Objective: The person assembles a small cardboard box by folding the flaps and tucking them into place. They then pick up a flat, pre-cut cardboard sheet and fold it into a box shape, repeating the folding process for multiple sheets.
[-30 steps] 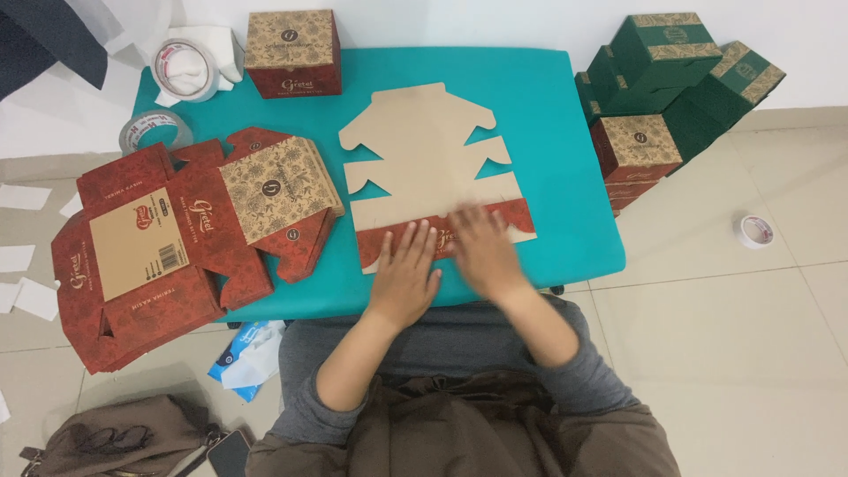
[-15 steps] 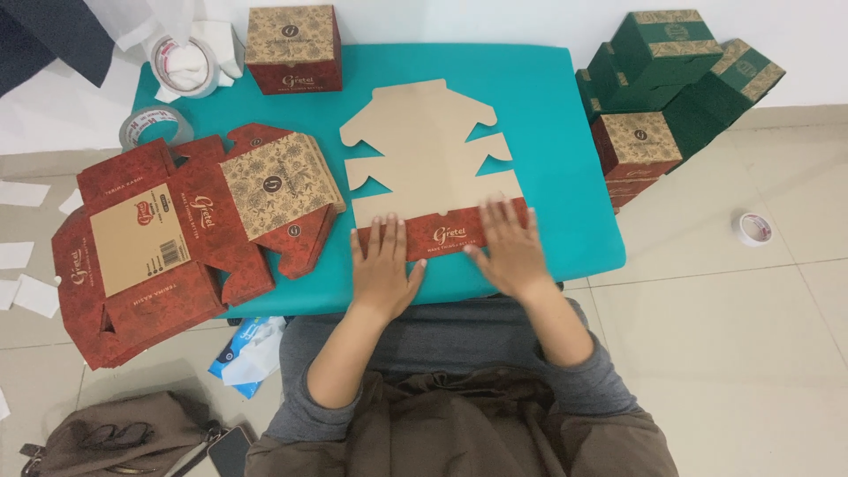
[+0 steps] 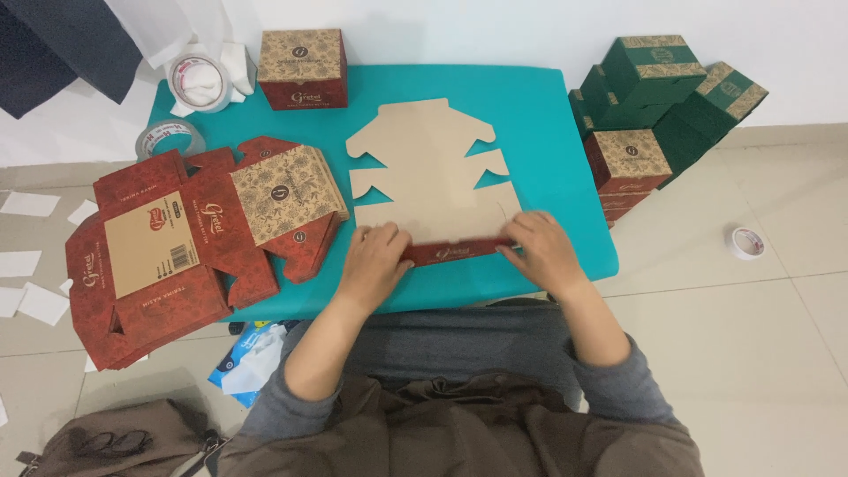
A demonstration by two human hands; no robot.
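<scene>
A flat, die-cut brown cardboard box blank lies plain-side up on the table, its red near flap folded over.

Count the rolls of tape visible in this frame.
3. One roll lies at the table's far left corner on white paper, a second roll sits at the table's left edge, and a third roll lies on the floor to the right. Others may be hidden.

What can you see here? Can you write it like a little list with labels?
Table: teal table
Left hand: left hand presses the flat cardboard sheet
Right hand: right hand presses the folded red edge
Beside the left hand: stack of flat red boxes
Far side: finished red box
Floor, right: green boxes, tape roll
</scene>
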